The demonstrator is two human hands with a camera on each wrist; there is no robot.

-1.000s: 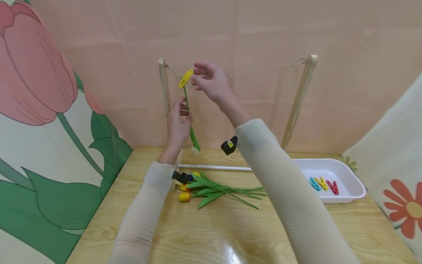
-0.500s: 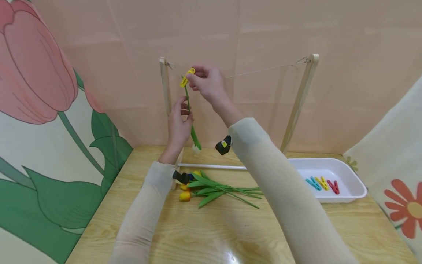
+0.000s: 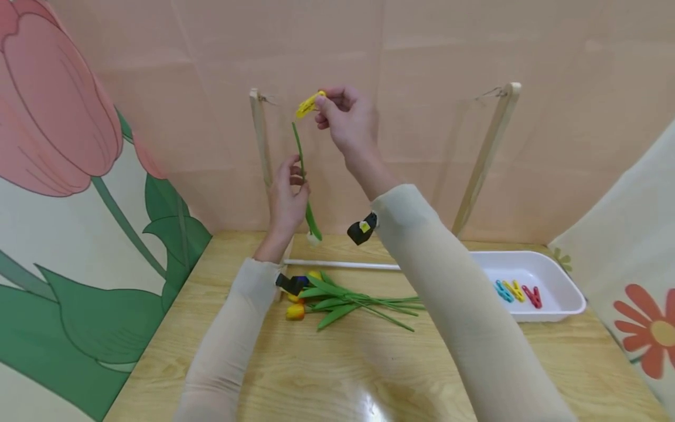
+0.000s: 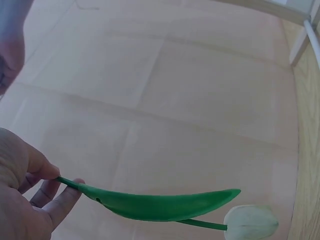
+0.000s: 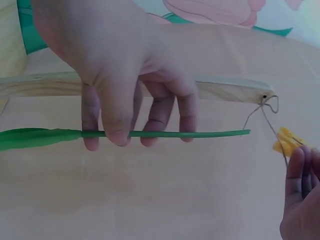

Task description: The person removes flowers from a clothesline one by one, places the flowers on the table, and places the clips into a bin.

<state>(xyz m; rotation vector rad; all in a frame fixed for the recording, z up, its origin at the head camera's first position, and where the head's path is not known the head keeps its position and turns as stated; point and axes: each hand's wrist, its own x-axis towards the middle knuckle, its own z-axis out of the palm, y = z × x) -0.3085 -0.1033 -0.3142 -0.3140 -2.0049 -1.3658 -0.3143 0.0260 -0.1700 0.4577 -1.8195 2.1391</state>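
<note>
My left hand pinches the green stem of an artificial white tulip, which hangs bloom down with its long leaf below the fingers. The bare stem end points up above that hand. Between thumb and fingers of my right hand is a yellow clothespin, just above the stem end and apart from it. In the right wrist view a thin string, tied to the wooden post, runs beside the clothespin.
Several yellow and orange tulips lie on the wooden table. A white tray at the right holds blue, yellow and red clothespins. Another wooden post stands at the right, and a white rod lies low between the posts.
The right hand reached in and took hold of the yellow clothespin, which sat at the stem's top end. It has moved up and right, off the stem. The left hand has stayed in place.
</note>
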